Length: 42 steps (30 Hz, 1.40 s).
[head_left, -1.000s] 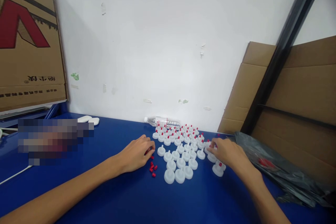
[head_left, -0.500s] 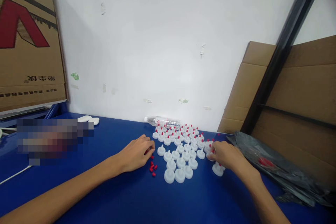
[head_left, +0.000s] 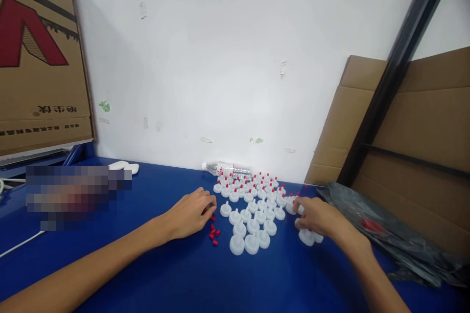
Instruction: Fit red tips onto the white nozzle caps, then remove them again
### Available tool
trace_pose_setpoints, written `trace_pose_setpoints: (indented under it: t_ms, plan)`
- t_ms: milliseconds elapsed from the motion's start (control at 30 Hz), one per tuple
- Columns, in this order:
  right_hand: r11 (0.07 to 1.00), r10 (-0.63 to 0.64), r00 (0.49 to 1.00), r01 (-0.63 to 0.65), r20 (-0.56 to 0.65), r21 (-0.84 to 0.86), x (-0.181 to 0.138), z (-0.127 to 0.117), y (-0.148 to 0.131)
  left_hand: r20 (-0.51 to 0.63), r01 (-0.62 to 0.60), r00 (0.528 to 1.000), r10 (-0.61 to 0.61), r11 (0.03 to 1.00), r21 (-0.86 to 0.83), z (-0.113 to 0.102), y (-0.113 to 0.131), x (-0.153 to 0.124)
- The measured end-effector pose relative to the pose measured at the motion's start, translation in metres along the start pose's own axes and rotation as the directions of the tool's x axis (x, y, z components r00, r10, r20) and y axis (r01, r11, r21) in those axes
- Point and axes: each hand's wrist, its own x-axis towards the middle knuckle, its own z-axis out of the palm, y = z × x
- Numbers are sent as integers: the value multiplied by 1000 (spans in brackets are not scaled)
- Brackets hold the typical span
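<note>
Several white plastic caps (head_left: 252,227) stand in rows on the blue table (head_left: 176,274); those at the back carry small red tips (head_left: 259,182). A few loose red tips (head_left: 213,234) lie beside my left hand (head_left: 193,215), which rests curled on the table with red tips just showing in its fingers. My right hand (head_left: 317,216) lies curled over white caps at the right end of the rows, its fingers closed on a cap (head_left: 307,237) with a red tip.
A clear water bottle (head_left: 227,170) lies against the white wall behind the caps. Cardboard sheets (head_left: 422,127) and a black frame post (head_left: 389,83) stand at right above a dark plastic bag (head_left: 382,234). A large cardboard box (head_left: 36,58) is at left.
My right hand has drawn slightly back towards me along the right end of the rows. My left hand has stayed in place.
</note>
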Motion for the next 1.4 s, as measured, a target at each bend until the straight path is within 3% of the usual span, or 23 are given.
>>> trace_pose_setpoints:
  t_ms: [100, 200, 333, 533, 633, 800, 867, 967, 1133, 1400]
  plan:
    - [1000, -12, 998, 12, -58, -12, -1, -4, 0, -14, -6, 1000, 6, 1000, -2, 1, -1, 0]
    - [998, -49, 975, 57, -217, 34, -1, -10, -3, -26, -6, 1000, 6, 1000, -7, 2, -1, 0]
    - [960, -169, 902, 243, -396, 143, 1, -15, -12, -35, 1, 999, -1, 1000, -1, 1, 2, 0]
    - [863, -291, 800, 456, -524, 217, -2, -6, -40, -100, -11, 995, 7, 999, -39, -7, 12, -1]
    - [805, -374, 737, 559, -563, 197, -9, -2, -57, -124, -59, 991, 51, 996, -60, -11, 21, -4]
    - [652, -585, 562, 755, -585, 72, -19, 3, -81, -134, -128, 984, 117, 989, -78, -10, 37, -8]
    - [612, -633, 516, 790, -577, 36, -22, 6, -89, -131, -156, 980, 147, 985, -67, -8, 40, -8]
    - [582, -673, 496, 813, -548, 22, -26, 12, -98, -138, -202, 971, 195, 978, -46, -5, 40, -7]
    - [580, -644, 533, 808, -549, 104, -32, 16, -103, -174, -218, 961, 216, 976, 11, -3, 33, -4]
    - [505, -689, 469, 858, -553, 99, -33, 14, -104, -109, -277, 954, 279, 960, 32, -2, 33, -5]
